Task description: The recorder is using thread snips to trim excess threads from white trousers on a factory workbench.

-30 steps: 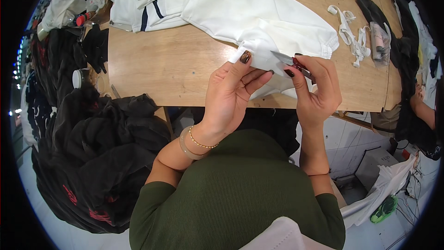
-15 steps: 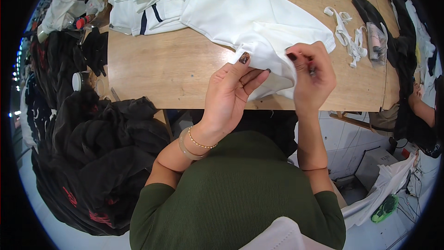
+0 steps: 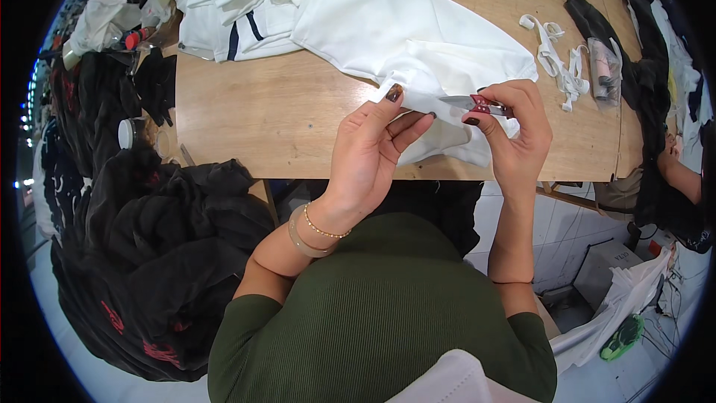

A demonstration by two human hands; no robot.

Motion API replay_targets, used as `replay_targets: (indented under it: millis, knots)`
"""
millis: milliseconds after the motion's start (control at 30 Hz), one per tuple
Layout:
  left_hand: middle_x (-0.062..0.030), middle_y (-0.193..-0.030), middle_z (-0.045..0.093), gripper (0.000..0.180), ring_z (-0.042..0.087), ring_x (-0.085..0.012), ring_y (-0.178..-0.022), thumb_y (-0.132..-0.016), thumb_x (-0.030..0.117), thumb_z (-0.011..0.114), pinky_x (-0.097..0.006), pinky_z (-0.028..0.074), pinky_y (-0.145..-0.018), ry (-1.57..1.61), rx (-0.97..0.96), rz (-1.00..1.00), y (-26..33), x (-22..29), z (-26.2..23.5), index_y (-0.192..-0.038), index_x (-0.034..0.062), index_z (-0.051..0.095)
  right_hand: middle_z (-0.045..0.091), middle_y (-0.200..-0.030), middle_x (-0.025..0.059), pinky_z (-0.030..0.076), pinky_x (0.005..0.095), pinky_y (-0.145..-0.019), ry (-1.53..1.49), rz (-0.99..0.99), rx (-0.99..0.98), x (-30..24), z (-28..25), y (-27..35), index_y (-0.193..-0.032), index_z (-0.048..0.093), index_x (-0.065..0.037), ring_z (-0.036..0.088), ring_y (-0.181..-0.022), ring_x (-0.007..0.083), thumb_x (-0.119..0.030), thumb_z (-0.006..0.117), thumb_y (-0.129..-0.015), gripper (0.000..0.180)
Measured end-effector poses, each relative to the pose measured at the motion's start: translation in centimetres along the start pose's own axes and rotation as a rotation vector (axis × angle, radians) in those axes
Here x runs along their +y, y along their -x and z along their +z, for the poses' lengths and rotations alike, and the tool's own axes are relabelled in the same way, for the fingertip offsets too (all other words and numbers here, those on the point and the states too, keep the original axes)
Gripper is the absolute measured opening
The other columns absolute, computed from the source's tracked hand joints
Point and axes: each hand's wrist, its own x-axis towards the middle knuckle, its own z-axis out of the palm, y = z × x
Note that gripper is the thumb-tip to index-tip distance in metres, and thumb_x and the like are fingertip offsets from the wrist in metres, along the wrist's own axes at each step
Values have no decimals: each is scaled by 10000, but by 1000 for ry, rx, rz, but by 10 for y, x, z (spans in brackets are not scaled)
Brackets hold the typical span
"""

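Note:
A white garment (image 3: 373,15) lies across the wooden table, its near part lifted toward me. My left hand (image 3: 371,145) pinches an edge of this white cloth between thumb and fingers. In my right hand (image 3: 516,123) is a pair of small thread snips (image 3: 481,104) with a dark red middle and metal blades, held between thumb and fingers. The blades point left, right at the cloth beside my left fingertips. Whether they touch the cloth I cannot tell.
More folded white garments with navy stripes (image 3: 246,26) lie at the far left. Dark clothes (image 3: 149,239) are heaped at my left. White strips (image 3: 556,60) and a clear plastic packet (image 3: 604,71) rest on the wooden table (image 3: 253,116) at right. Another person's arm (image 3: 680,172) shows at the right edge.
My right hand has shifted slightly right and turned, and the snips now show between its fingers. It has let go of the cloth edge. My left hand keeps its place.

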Motion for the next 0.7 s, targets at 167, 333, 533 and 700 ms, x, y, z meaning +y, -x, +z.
replay_targets:
  millis: [167, 333, 533, 700]
  knots:
    - [-97, -998, 631, 192, 629, -191, -939, -952, 164, 533, -324, 526, -908, 11, 2, 8, 0, -2, -3, -850, 11, 591, 571, -820, 66, 437, 305, -629, 77, -61, 20, -2, 4, -2, -866, 634, -21, 527, -751, 213, -57, 776, -642, 268]
    - [-99, -1006, 629, 191, 627, -190, -945, -951, 162, 533, -325, 523, -913, 7, -5, 9, 3, 0, 0, -851, 10, 592, 571, -824, 65, 435, 303, -629, 96, -118, 53, -2, 7, -2, -873, 632, -23, 524, -748, 208, -50, 783, -633, 285]
    - [-113, -1043, 628, 185, 626, -195, -957, -949, 157, 530, -334, 521, -909, 45, -40, -1, 1, 1, -3, -901, -8, 596, 528, -851, 66, 435, 267, -674, -180, 134, 89, -11, 15, -4, -939, 601, -19, 523, -762, 181, -6, 780, -644, 344]
    - [-116, -1076, 624, 147, 611, -222, -1012, -917, 122, 577, -343, 484, -932, -14, -140, -51, 0, 10, 5, -953, -20, 586, 507, -891, 27, 427, 238, -705, -71, 191, -117, 7, 15, 8, -915, 573, 20, 498, -784, 117, 32, 708, -727, 231]
